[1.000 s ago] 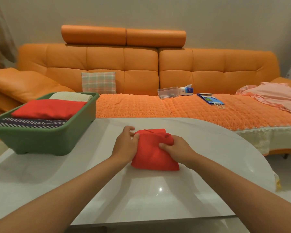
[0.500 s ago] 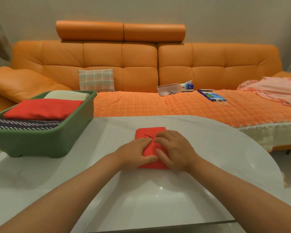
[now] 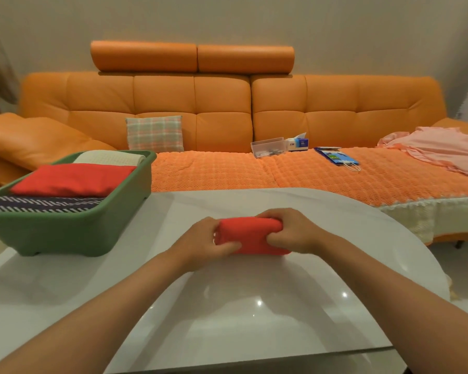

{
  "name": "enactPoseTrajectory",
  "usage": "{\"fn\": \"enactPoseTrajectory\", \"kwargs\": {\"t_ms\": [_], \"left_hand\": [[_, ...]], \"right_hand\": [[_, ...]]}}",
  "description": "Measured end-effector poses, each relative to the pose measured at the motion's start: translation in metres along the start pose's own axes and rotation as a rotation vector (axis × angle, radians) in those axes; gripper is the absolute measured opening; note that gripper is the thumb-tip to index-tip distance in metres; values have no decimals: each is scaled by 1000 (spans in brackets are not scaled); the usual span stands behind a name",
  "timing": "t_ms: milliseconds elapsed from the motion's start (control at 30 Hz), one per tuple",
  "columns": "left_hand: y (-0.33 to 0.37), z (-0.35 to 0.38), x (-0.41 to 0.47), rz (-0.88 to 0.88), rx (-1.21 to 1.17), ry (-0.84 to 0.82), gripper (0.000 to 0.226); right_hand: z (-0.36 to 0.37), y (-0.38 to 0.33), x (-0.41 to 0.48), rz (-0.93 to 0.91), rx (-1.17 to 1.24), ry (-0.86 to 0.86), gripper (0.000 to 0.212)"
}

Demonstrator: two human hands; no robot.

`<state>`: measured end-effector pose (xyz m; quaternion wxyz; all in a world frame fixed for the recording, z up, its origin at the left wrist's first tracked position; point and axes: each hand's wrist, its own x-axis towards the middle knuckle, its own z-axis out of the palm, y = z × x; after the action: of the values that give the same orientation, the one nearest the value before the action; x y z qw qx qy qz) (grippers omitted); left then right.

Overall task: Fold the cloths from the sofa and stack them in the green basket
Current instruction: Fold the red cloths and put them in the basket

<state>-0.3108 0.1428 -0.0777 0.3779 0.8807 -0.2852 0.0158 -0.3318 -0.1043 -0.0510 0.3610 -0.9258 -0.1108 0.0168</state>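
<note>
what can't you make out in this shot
Head view:
- red cloth ends: covered by left hand and right hand
- what lies deeper in green basket: hidden under its top cloths
- pink cloth: cut by right edge
- tissue box print: too small

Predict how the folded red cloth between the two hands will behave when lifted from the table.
Probably soft and floppy: the red cloth bulges where the left hand and right hand grip its ends. Likely light, being a small bundle. Its folds may open if one end is released.
</note>
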Motion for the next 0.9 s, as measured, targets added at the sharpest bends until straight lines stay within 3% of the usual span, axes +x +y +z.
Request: {"fn": "enactPoseTrajectory", "kwargs": {"t_ms": [67,167,300,367,467,567,667,767,900], "left_hand": [[3,3,0,-128,-156,45,28],[3,9,7,-326,-179,90,42],[3,9,17,-520,-147,124,56],[2,11,20,-547,94,141,63],[4,14,30,-278,515,274,63],[8,15,48,48,616,98,56],[4,20,57,71,562,-72,68],[-6,21,58,10,484,-112,74],[-20,25,53,-31,422,-56,51]], "right_hand": [[-5,-1,1,58,153,64,42],[1,3,9,171,235,157,29],[14,8,25,228,109,316,51],[22,8,31,200,-40,331,58],[31,9,39,183,-340,282,61],[34,8,46,32,-562,315,51],[35,6,52,-158,-557,241,50],[38,0,53,-87,-341,43,55],[50,12,56,-10,-281,-57,63]]}}
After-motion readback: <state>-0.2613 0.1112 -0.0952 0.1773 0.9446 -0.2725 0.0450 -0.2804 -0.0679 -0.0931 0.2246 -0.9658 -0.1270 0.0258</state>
